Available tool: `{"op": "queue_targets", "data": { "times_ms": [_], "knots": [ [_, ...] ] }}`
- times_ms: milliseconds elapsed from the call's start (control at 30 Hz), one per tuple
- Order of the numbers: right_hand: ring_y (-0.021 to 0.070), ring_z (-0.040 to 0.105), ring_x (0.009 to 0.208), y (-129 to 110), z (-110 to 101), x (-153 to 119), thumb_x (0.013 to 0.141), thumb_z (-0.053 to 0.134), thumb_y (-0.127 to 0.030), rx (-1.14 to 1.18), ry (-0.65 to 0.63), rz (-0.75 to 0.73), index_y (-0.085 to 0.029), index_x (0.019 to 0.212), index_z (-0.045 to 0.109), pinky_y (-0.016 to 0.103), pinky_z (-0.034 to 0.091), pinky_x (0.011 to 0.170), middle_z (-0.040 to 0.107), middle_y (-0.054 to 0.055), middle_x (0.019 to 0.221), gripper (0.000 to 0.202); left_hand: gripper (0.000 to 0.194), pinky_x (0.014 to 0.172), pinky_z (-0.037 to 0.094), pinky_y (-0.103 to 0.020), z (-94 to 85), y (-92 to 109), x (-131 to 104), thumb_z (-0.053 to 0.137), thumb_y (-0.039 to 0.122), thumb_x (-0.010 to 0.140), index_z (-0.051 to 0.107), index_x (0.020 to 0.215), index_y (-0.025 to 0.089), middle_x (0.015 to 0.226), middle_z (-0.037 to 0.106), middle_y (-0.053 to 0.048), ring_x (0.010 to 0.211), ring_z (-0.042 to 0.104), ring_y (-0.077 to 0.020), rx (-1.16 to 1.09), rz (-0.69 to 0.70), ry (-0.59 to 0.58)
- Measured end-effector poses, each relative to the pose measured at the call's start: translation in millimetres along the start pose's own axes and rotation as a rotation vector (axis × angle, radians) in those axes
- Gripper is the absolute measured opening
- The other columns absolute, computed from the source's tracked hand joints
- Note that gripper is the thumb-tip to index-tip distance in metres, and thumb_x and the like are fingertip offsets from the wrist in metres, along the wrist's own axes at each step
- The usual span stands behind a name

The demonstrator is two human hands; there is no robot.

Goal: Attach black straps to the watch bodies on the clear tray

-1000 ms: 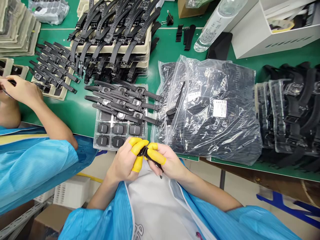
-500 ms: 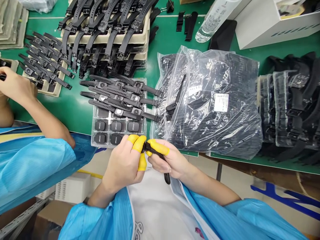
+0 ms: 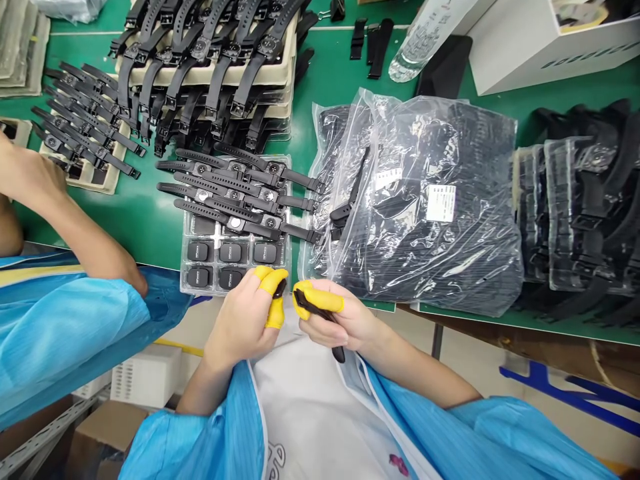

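My left hand, with yellow finger cots on its fingertips, is closed on a small black watch body. Most of that piece is hidden by the fingers. My right hand, also in yellow cots, pinches a black watch strap whose free end hangs below the fingers. A narrow gap separates the two hands. Just beyond my left hand lies a clear plastic tray, with square black pieces in its near compartments and several strapped watches laid across its far part.
Large clear bags of black straps lie right of the tray. Stacked trays of watches stand behind. More trays are at the right, near a white box and a bottle. A co-worker's arm reaches in from the left.
My hands have drawn apart. The strap in my right hand, earlier meeting the piece in my left hand, is now separate from it.
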State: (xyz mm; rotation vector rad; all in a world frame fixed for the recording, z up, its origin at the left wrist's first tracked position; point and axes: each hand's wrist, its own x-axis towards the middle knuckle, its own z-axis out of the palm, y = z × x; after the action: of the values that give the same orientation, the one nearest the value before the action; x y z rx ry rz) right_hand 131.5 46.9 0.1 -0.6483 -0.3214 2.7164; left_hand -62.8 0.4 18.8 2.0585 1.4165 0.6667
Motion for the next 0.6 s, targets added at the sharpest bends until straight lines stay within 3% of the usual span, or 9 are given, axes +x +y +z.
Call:
{"op": "queue_targets", "data": {
  "times_ms": [100, 200, 433, 600],
  "knots": [
    [0.0071, 0.022, 0.031, -3.0, -3.8, -1.0, 0.094, 0.065, -0.049, 0.142, -0.132, 0.010, -0.018, 0.070, 0.057, 0.016, 0.024, 0.031, 0.035, -0.010, 0.034, 0.040, 0.042, 0.092, 0.055, -0.036, -0.1, -0.8, -2.0, 0.049, 0.015, 0.099, 0.058, 0.139, 0.021, 0.117, 0.068, -0.011, 0.105, 0.066, -0.0229, -0.318, -0.067, 0.109],
    [0.0079, 0.024, 0.032, -3.4, -6.7, 0.7, 0.103, 0.053, -0.041, 0.324, -0.325, 0.112, -0.017, 0.067, 0.055, 0.015, 0.030, 0.031, 0.030, -0.010, 0.036, 0.042, 0.033, 0.088, 0.055, -0.031, -2.0, 7.4, 0.5, 0.058, 0.015, 0.099, 0.065, 0.131, 0.024, 0.110, 0.070, -0.008, 0.097, 0.068, -0.0190, -0.540, -0.139, 0.209],
    [0.0057, 0.027, 0.031, 1.8, -4.6, 4.8, 0.110, 0.039, -0.039, 0.636, -0.735, 0.333, -0.014, 0.064, 0.055, 0.012, 0.031, 0.030, 0.036, -0.008, 0.043, 0.054, 0.019, 0.077, 0.052, -0.024, -14.2, 32.5, 11.8, 0.073, 0.012, 0.092, 0.073, 0.107, 0.022, 0.093, 0.073, -0.002, 0.085, 0.066, -0.0138, -0.483, -0.172, 0.211],
    [0.0061, 0.032, 0.030, 6.5, -4.5, 1.3, 0.109, 0.040, -0.043, 0.661, -0.819, 0.415, -0.014, 0.070, 0.059, 0.012, 0.035, 0.029, 0.039, -0.007, 0.045, 0.052, 0.015, 0.074, 0.053, -0.023, -21.5, 45.7, 11.4, 0.073, 0.014, 0.093, 0.072, 0.106, 0.022, 0.089, 0.073, -0.001, 0.080, 0.067, -0.0135, -0.460, -0.185, 0.196]
  ]
}}
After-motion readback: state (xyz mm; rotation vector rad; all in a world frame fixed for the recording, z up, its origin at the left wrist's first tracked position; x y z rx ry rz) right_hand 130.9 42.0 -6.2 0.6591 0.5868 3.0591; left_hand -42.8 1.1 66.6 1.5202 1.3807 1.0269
